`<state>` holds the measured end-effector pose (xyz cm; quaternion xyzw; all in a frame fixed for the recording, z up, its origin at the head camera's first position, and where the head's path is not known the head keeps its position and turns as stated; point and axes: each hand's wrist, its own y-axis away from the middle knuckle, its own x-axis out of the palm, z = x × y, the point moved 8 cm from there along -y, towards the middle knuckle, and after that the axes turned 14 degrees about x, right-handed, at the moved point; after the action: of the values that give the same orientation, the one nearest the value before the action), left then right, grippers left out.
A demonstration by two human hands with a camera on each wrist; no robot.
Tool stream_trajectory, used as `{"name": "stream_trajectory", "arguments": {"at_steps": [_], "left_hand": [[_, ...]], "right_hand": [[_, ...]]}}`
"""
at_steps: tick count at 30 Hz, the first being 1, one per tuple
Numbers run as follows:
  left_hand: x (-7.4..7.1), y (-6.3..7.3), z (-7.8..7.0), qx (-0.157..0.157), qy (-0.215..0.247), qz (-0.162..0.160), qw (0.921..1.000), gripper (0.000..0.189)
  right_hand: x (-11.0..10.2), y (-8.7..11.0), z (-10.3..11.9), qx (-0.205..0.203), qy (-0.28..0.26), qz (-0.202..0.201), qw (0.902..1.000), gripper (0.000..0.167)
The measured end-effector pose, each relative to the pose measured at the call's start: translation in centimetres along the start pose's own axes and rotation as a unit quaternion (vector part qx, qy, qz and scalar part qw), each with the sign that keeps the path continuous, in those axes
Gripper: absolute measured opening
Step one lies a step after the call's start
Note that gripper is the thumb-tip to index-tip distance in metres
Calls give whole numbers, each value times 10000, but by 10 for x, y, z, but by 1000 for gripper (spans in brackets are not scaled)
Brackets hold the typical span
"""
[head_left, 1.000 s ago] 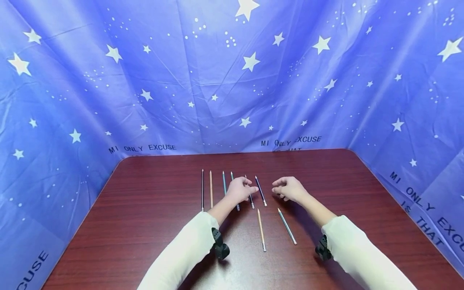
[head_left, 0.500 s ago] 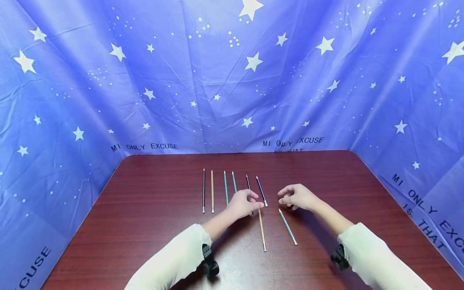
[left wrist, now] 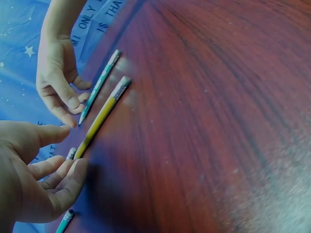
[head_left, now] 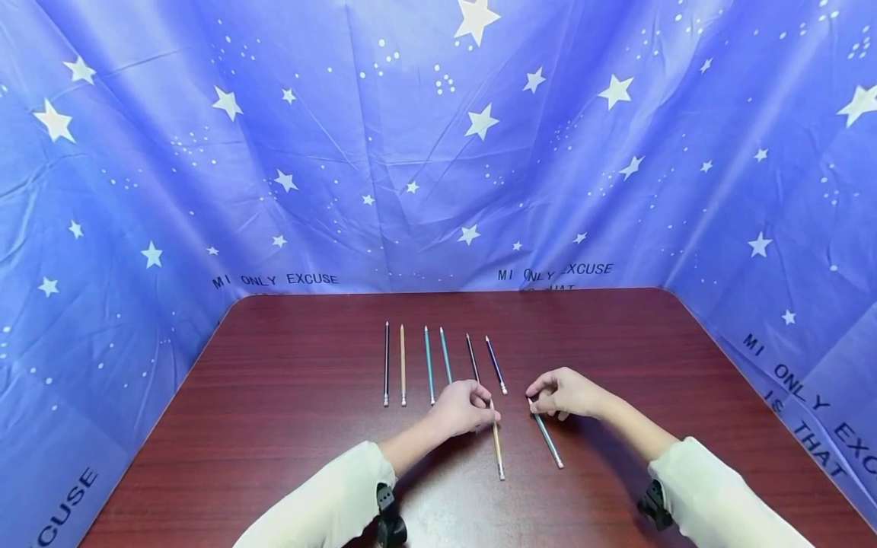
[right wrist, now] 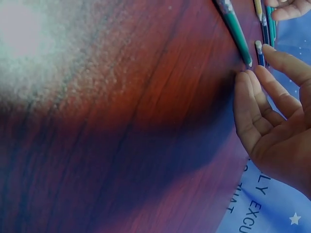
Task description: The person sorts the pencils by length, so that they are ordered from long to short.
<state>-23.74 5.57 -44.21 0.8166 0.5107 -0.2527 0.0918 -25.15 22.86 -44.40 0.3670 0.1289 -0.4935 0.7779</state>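
My left hand (head_left: 462,409) is at the pointed end of a yellow pencil (head_left: 499,453), its thumb and fingers spread apart in the left wrist view, fingertips right at the pencil's tip. On the right, my right hand (head_left: 570,393) reaches over the sharpened tip of a green pencil (head_left: 548,439). From the right wrist camera, that green pencil (right wrist: 237,35) has its point just at the fingertips, while the thumb stands away from them. Both pencils lie on the table, eraser ends toward me.
Farther back on the dark red wooden table (head_left: 288,457) lie a black pencil (head_left: 387,365), a natural-wood pencil (head_left: 403,365), two teal pencils (head_left: 428,365), a dark pencil (head_left: 473,356) and a dark blue one (head_left: 496,365). A starry blue curtain (head_left: 384,152) surrounds the table.
Both hands have come nearer to me, from beside the back row of pencils to the tips of the yellow and green pencils. The pencils have stayed in place.
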Motion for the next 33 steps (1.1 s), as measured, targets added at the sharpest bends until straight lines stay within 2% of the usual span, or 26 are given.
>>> {"name": "stream_trajectory", "arguments": {"at_steps": [12, 20, 23, 29, 33], "left_hand": [[8, 1, 4, 140, -375, -116, 9991, 35], [9, 1, -4, 272, -806, -85, 9963, 38], [9, 1, -5, 367, -1090, -78, 9933, 37], [10, 2, -7, 833, -1650, -238, 9825, 34], [11, 3, -9, 771, -1901, -233, 9784, 34]], "right_hand": [[2, 2, -2, -88, 101, 50, 9999, 36], [3, 6, -3, -64, -14, 38, 10000, 37], [4, 6, -3, -83, -16, 19, 10000, 37], [5, 8, -1, -170, 108, -78, 9998, 37], [6, 9, 0, -239, 299, -188, 9991, 36]]}}
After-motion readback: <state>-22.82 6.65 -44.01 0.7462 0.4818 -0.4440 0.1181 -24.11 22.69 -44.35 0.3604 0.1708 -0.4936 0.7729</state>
